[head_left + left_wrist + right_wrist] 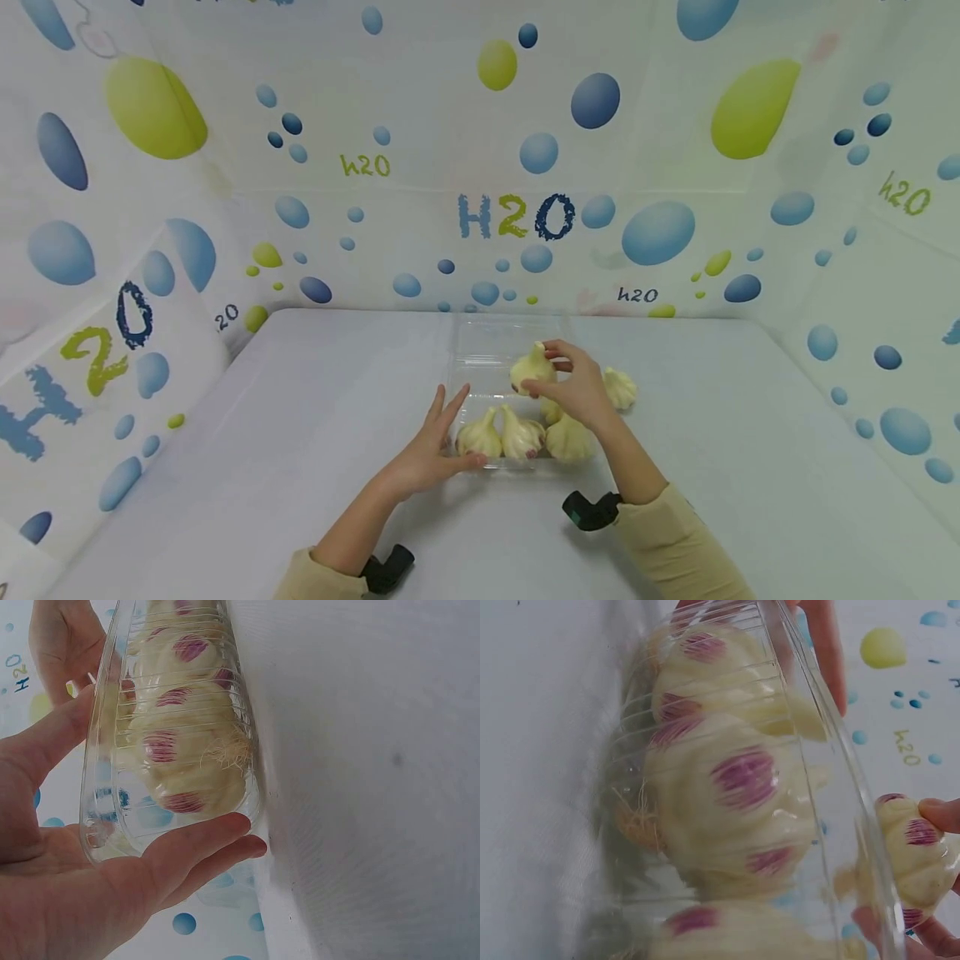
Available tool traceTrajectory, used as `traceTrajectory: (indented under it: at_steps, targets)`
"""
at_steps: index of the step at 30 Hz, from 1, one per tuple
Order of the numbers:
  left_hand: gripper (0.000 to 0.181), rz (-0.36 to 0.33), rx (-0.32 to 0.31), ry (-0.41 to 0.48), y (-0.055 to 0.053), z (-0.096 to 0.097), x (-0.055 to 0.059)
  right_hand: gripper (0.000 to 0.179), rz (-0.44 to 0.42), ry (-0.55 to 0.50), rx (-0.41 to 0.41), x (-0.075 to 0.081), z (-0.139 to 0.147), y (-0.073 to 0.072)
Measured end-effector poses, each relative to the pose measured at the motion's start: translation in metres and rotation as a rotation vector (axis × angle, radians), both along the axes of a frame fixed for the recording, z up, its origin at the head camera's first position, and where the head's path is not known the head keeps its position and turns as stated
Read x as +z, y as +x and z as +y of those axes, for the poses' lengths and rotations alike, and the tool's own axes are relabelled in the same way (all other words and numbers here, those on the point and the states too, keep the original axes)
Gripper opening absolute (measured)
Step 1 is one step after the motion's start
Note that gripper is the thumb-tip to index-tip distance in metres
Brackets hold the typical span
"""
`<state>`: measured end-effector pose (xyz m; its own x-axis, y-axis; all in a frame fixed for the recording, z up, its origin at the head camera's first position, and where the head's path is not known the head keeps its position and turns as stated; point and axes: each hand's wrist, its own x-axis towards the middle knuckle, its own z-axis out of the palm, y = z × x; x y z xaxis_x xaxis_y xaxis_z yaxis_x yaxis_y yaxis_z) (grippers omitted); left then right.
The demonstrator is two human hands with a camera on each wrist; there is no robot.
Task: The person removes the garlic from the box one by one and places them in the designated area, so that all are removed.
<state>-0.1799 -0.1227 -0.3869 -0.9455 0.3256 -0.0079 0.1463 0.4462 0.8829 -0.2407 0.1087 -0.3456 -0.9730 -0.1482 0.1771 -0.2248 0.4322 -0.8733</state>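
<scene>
A clear plastic clamshell box [517, 460] sits on the table with its lid [498, 337] folded back behind it. Several pale garlic bulbs with purple streaks, one of them a front bulb [522, 435], lie inside. My right hand [581, 383] pinches another garlic bulb [532, 369] between thumb and fingers, above the back part of the box. Spread along the box's left front corner, my left hand [423, 454] has its fingers extended, touching the plastic wall. The left wrist view shows its straight fingers [202, 844] along the box end.
One more garlic bulb [620, 389] lies on the white tabletop [322, 417], right of the box and behind the right forearm. A printed curtain [420, 100] with blue and green drops surrounds the table at the back and sides. Black wrist devices [592, 510] are worn on both forearms.
</scene>
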Motion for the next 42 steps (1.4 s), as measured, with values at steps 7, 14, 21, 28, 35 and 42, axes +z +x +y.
traceTrajectory:
  at_steps: [7,14,21,28,35,42]
  targets:
    - [0.094,-0.005,0.005,0.003,0.000,0.000,0.000,0.061,0.005,-0.020,0.000,0.002,0.010,0.002]
    - [0.094,-0.007,0.002,0.011,0.000,0.002,0.000,0.063,0.004,-0.037,-0.015,0.004,0.021,0.005]
    - [0.093,-0.003,-0.004,0.010,-0.001,0.002,0.001,0.059,0.031,-0.048,-0.026,0.008,0.031,0.006]
    - [0.093,-0.004,-0.010,0.017,-0.001,0.002,-0.001,0.058,0.029,-0.059,-0.052,0.014,0.040,0.009]
    - [0.094,-0.007,-0.001,0.002,0.000,0.000,-0.001,0.058,0.039,-0.087,-0.081,0.018,0.049,0.009]
    - [0.094,-0.008,0.002,0.004,0.000,0.001,0.001,0.058,0.052,-0.081,-0.107,0.020,0.060,0.006]
